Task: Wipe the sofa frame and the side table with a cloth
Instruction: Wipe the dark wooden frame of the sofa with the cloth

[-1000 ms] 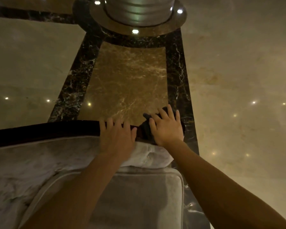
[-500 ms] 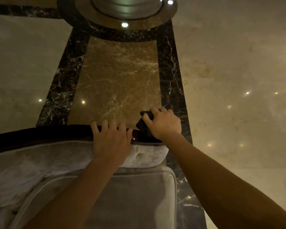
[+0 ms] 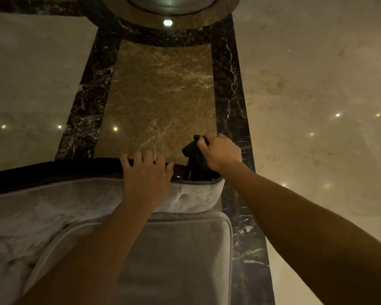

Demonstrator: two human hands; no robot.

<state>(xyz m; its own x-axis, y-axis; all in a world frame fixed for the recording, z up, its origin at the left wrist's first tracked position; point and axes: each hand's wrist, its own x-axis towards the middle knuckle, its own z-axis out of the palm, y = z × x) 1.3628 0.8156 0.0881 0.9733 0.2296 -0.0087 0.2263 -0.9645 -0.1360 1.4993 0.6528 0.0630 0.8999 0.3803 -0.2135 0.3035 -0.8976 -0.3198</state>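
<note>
The sofa's dark glossy wooden frame [image 3: 53, 173] curves along the top of its pale tufted back. My left hand [image 3: 146, 176] rests flat over the frame, fingers draped across the rail. Just to the right, my right hand [image 3: 221, 151] grips a dark bunched cloth [image 3: 193, 151] above the frame's right end; the cloth hangs down onto the wood there. No side table is in view.
A grey seat cushion [image 3: 176, 260] lies below my arms, and crumpled pale upholstery [image 3: 20, 227] fills the lower left. Behind the sofa lies polished marble floor [image 3: 161, 95] with dark veined borders [image 3: 229, 84] and a round column base [image 3: 169, 9] at the top.
My right hand went from pressing flat on the cloth to bunching it in curled fingers and lifting it slightly off the frame's end. My left hand stayed on the rail.
</note>
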